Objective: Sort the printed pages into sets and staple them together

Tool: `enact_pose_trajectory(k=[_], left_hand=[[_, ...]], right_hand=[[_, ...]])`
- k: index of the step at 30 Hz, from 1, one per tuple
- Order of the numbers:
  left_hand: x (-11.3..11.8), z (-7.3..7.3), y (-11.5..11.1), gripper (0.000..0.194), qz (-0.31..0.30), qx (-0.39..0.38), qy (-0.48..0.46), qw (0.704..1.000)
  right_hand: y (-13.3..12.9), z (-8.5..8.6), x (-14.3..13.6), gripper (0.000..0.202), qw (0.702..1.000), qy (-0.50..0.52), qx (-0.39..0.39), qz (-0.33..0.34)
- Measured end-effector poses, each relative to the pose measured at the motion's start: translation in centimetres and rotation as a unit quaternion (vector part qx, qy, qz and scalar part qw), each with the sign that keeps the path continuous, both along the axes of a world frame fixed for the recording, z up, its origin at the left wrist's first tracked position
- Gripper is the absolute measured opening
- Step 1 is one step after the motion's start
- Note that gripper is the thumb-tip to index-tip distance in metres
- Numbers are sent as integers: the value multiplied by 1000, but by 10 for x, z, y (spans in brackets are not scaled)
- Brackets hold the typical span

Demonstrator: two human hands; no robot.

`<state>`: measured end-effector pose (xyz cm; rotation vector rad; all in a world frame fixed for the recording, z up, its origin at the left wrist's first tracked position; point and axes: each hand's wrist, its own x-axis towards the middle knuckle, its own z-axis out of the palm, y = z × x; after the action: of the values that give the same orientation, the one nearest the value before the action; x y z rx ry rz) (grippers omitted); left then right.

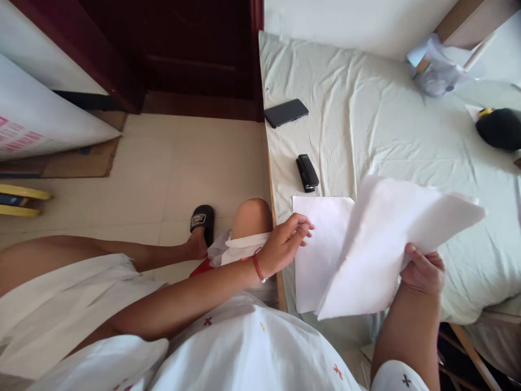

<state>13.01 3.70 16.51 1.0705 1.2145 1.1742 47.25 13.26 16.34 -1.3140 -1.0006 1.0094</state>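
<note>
White paper sheets (378, 244), fanned and lifted at an angle, are held at their right edge by my right hand (423, 269), thumb on top. Other white paper (321, 228) lies flat on the covered table, partly under the lifted sheets. My left hand (287, 241), with a red cord on the wrist, hovers at the left edge of the flat paper, fingers loosely bent and apart, holding nothing. A black stapler (307, 172) lies just beyond the flat paper. Farther back is a black phone (286, 113) near the table's left edge.
The pale green cloth (345, 125) on the table is wrinkled. At the back right are a clear plastic bag (437, 70) and a black rounded object (500, 128). Below the table's left edge lie the tiled floor, my leg and a black slipper (204, 221).
</note>
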Motion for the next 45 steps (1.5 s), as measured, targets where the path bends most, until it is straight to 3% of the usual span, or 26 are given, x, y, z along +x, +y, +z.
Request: enact_pose_trajectory(k=[4,7,10,15,20,25,30,34,37,42,45], left_hand=[[-28,-18,7,19,41,-32,286,957],[-35,-24,21,18,27,-58,387,920],[-33,-19,40,22,18,-66,447,892],[-29,-7,73,28,0,-91,475,875],[-34,-15,93,26,-10,-70,466,882],[-38,-21,94,30,-12,-57,462,885],[-36,-16,96,31,-4,-59,455,888],[-30,-9,104,35,-63,-76,505,857],[-25,-6,110,35,-116,-46,535,835],[-16,-2,110,46,-107,3,545,832],[-10,4,108,45,-137,18,566,813]], right_hand=[[-13,3,17,32,998,-9,-55,8],[-14,4,8,37,985,-50,-150,73],[-8,4,-12,40,952,-105,-241,154],[6,-6,-39,47,925,-135,-281,216],[8,-13,-48,47,913,-155,-285,247],[8,-11,-49,46,909,-172,-278,258],[11,-11,-49,43,902,-204,-270,269],[11,-8,-50,41,894,-210,-275,286],[10,-8,-50,40,888,-223,-265,304],[11,-11,-48,37,879,-256,-241,321],[12,-9,-50,35,880,-266,-229,319]])
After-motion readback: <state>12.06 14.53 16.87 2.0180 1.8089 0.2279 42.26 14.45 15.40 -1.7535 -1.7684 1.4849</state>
